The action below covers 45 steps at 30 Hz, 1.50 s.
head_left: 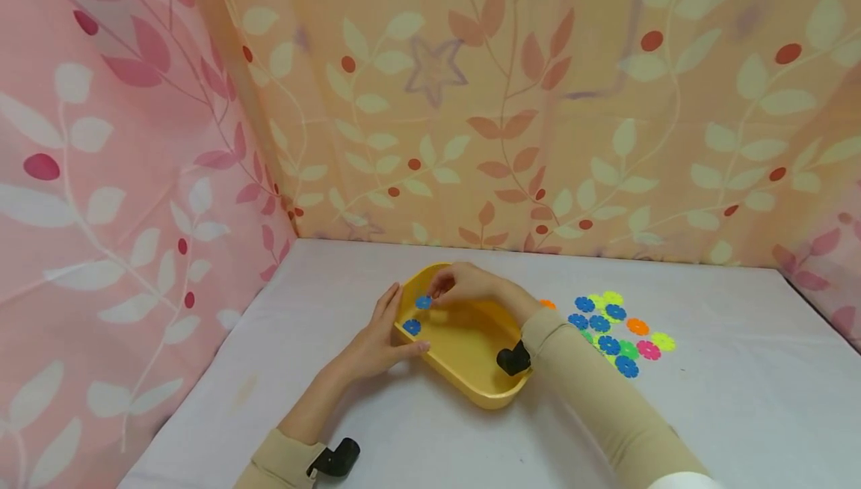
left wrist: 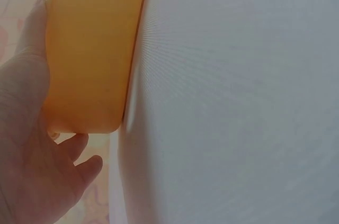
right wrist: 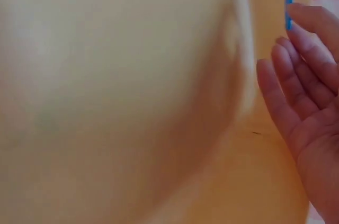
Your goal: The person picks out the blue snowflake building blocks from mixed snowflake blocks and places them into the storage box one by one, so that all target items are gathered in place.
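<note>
The tray (head_left: 467,343) is touched at nine o'clock by the spread left hand (head_left: 378,338), a blue disc (head_left: 423,302) pinched by the right hand (head_left: 466,285).

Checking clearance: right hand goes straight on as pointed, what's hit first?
Right hand would likely meet the yellow tray's left end wall, its pinched blue disc leading; depth unclear, a second blue disc lies close.

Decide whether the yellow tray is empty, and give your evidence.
The tray is not empty: a blue disc sits inside it, near the left hand.
</note>
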### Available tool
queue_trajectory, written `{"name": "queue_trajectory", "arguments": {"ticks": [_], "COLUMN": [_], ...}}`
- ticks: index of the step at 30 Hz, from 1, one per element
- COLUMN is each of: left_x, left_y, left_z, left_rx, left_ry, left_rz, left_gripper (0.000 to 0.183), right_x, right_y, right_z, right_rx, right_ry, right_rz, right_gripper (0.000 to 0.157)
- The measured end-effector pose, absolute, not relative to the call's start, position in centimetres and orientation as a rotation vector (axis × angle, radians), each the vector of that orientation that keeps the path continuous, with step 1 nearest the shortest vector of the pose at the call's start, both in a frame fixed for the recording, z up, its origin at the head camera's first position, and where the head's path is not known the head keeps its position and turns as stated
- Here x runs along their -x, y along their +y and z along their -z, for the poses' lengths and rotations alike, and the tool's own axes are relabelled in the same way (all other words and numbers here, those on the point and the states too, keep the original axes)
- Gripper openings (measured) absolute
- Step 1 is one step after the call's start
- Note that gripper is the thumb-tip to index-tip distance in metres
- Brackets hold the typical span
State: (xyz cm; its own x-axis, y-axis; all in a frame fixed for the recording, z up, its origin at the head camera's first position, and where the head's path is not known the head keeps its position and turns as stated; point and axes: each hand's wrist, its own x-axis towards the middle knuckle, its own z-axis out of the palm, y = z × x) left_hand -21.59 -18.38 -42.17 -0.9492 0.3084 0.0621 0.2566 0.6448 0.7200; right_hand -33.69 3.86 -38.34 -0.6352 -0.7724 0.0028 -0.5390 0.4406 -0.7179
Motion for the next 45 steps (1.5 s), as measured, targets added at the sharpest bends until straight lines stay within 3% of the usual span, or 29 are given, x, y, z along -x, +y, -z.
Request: {"name": "queue_trajectory", "arguments": {"ticks": [30,45], "left_x": [21.5,21.6], "left_y": [-17.8,-18.2], "left_z": [41.8,41.9], "left_rx": [-0.500,-0.466], "left_ry": [2.814,2.811], "left_rz": [-1.169,-1.152], "left_gripper": [0.112,0.112], "right_x": [33.6,32.6], "right_y": [3.8,5.6], "right_z": [40.8,35.5], "right_rx": [1.057,1.053], "right_ry": [2.475,2.446], "right_rz": [0.869,1.249], "right_gripper": [0.019,0.032]}}
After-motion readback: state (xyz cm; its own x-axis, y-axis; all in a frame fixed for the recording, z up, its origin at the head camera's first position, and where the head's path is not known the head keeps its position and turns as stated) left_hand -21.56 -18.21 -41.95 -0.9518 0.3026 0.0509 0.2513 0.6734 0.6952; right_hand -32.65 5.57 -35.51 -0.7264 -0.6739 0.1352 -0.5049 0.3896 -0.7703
